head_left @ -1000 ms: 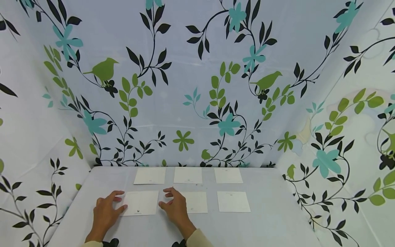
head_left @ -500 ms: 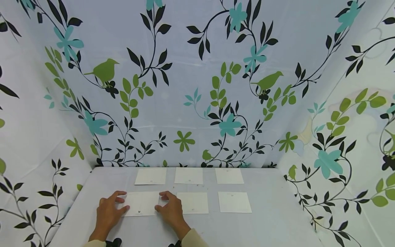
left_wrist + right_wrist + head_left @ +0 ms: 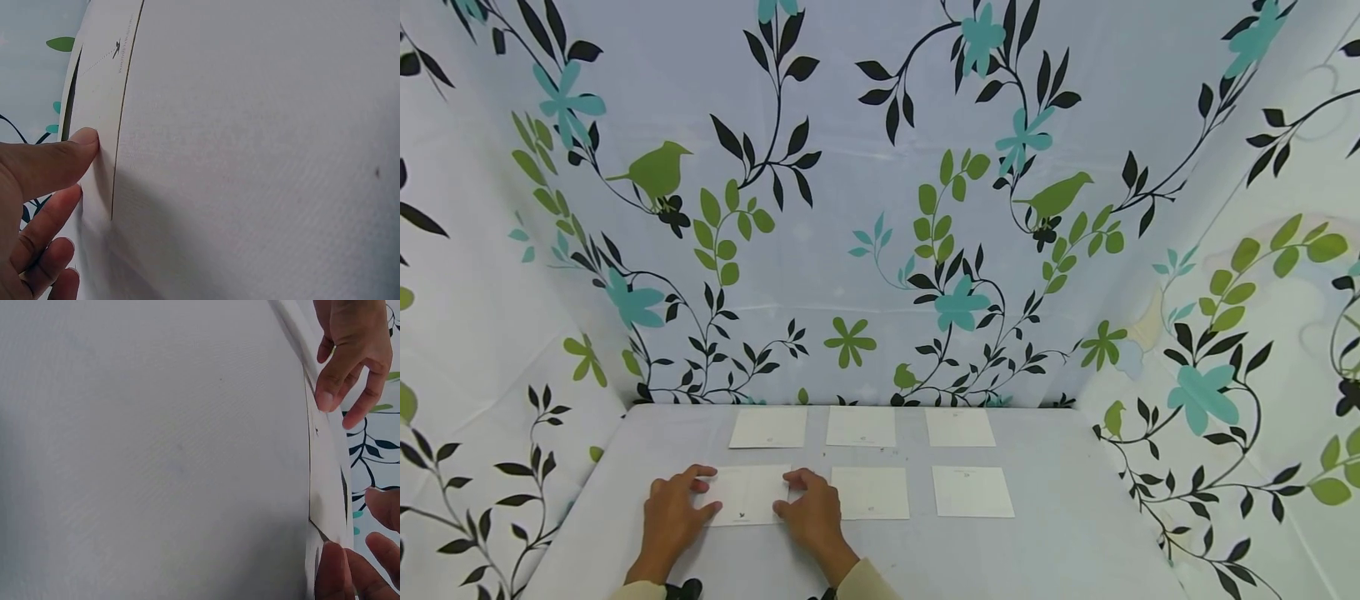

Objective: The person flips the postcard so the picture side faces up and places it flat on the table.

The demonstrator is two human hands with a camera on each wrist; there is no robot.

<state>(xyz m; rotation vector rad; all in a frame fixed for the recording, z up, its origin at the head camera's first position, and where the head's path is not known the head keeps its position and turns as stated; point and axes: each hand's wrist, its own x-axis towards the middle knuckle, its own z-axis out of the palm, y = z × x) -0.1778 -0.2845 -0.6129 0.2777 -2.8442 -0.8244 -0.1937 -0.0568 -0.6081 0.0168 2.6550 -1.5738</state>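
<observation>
Left hand (image 3: pixel 672 518) at nine o'clock, right hand (image 3: pixel 815 515) at three, relaxed against the edges of the printed card (image 3: pixel 747 493) between them, neither clenched; it lies flat, seven o'clock in the head view. Looks like edge-adjusting, next wanting light, even pressure. The right hand's closed in since a second ago! Beyond, toward twelve, another white card (image 3: pixel 767 427).

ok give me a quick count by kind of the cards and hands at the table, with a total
White cards: 6 (3 in the far row, 3 in the near row)
Left hand and right hand: 2
Total: 8
</observation>
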